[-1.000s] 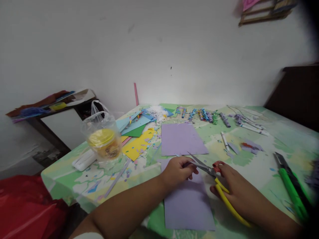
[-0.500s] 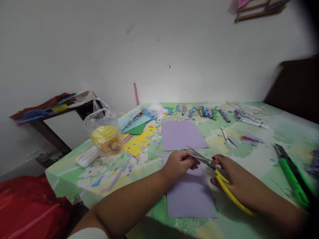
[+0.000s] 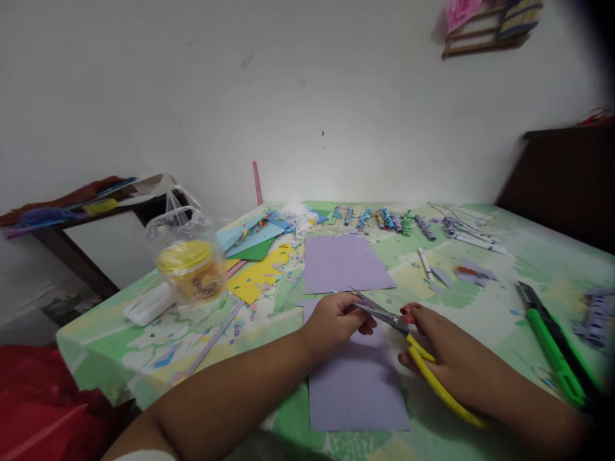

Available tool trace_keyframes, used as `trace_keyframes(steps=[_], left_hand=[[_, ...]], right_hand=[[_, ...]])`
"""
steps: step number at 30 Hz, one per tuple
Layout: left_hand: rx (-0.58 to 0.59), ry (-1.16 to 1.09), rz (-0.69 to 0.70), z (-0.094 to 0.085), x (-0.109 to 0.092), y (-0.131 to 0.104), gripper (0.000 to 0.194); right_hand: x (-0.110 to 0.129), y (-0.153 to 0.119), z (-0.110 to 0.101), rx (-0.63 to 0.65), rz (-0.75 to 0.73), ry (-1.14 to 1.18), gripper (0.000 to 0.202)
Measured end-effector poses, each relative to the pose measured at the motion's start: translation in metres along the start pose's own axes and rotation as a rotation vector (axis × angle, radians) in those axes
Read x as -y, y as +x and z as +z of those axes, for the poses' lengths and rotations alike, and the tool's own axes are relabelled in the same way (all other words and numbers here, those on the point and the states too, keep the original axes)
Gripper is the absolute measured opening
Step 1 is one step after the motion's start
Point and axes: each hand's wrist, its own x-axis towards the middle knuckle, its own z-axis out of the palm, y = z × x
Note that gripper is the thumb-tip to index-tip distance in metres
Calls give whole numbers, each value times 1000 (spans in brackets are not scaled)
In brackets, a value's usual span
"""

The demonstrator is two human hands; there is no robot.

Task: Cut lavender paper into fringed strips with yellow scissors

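Observation:
Scissors [image 3: 439,387] with yellow handles and metal blades slant over the table, in the grip of my right hand [image 3: 444,346]. The blades are slightly apart and point to the upper left. A small red-orange bit shows at the right fingertips; I cannot tell what it is. My left hand [image 3: 331,323] is closed, its curled fingers right at the blades; whatever it pinches is hidden. Beneath both hands lies a flat purple sheet of paper [image 3: 358,400]. Another purple sheet [image 3: 343,262] lies just beyond it.
A green cutter knife [image 3: 552,346] lies at the right. Markers [image 3: 425,266] and curled paper pieces [image 3: 384,221] lie farther back. At the left are a yellow-lidded tub [image 3: 192,272] in a plastic bag, coloured papers [image 3: 254,278] and scattered scraps. A patterned cloth [image 3: 480,320] covers the table.
The view has shifted slightly, so most things sit a little farther left. Both hands and the scissors keep nearly the same pose over the purple sheet.

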Motion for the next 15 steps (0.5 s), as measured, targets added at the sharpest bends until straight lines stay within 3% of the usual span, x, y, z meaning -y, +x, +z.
trace_keyframes(steps=[15], left_hand=[[33, 25, -31, -6, -2, -1, 18]], right_hand=[[-4, 4, -2, 9, 21, 38, 40]])
